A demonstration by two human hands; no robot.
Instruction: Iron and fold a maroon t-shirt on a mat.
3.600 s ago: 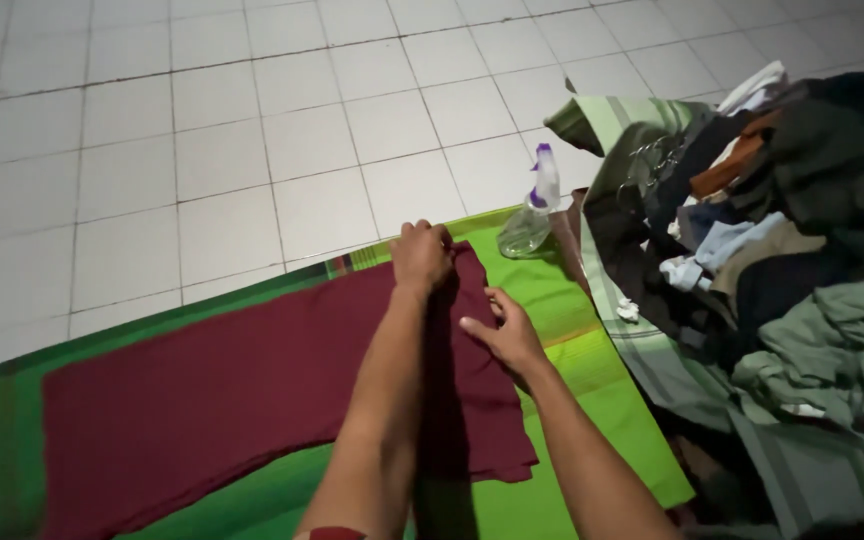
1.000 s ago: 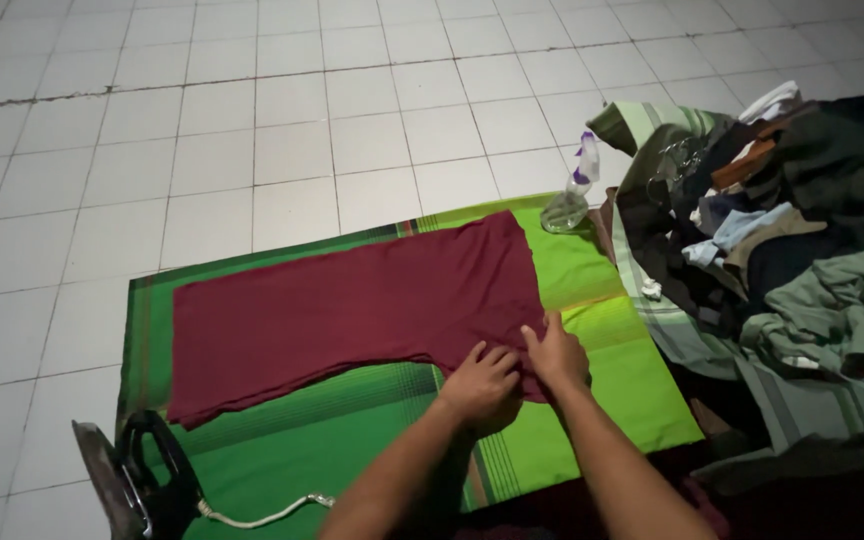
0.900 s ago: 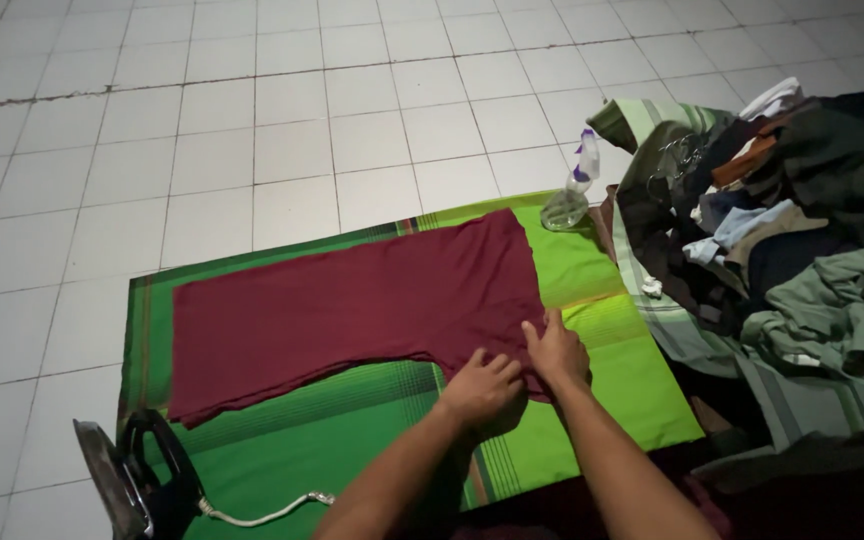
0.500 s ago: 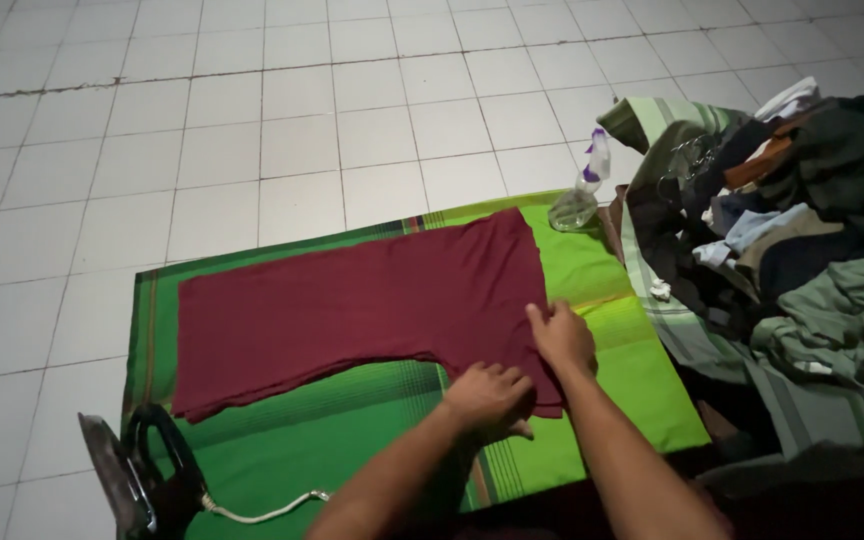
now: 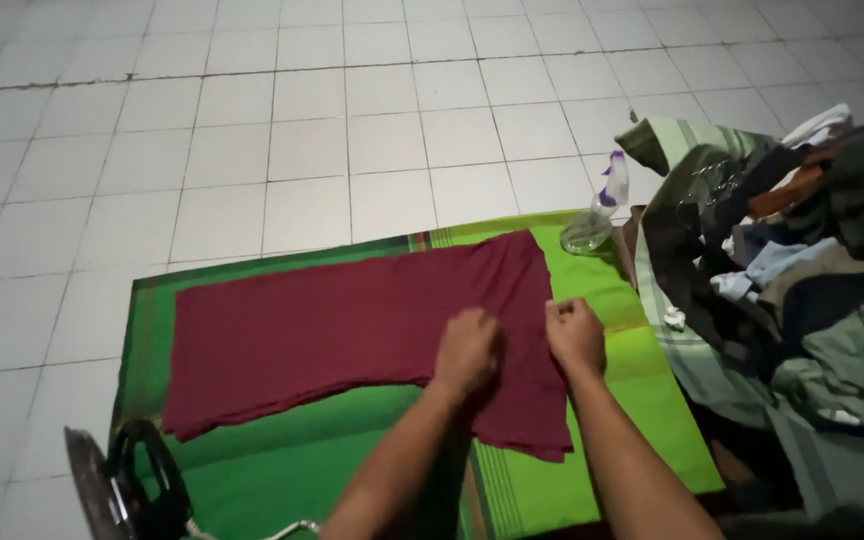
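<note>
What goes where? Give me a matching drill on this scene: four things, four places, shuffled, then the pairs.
Things:
1 garment
2 spray bottle
3 iron
4 clothes pile

Places:
A bottom left corner
B spread on the green mat
C heaped at right
D on the tiles off the mat's far right corner

Pairs: 1-B, 2-D, 3-A, 4-C

White tiled floor (image 5: 252, 120) with a green striped cloth (image 5: 592, 470) spread flat on it.

A maroon garment (image 5: 332, 320) lies flat on the cloth, stretching away to the left of the left hand (image 5: 467, 345) and under both hands; the right hand (image 5: 575, 335) rests at its right edge. Beyond the right hand stands a clear spray bottle (image 5: 597, 205). To that hand's right lies a heap of clothes (image 5: 812, 270). An iron (image 5: 117, 490) stands near the left forearm, at the cloth's near corner.
</note>
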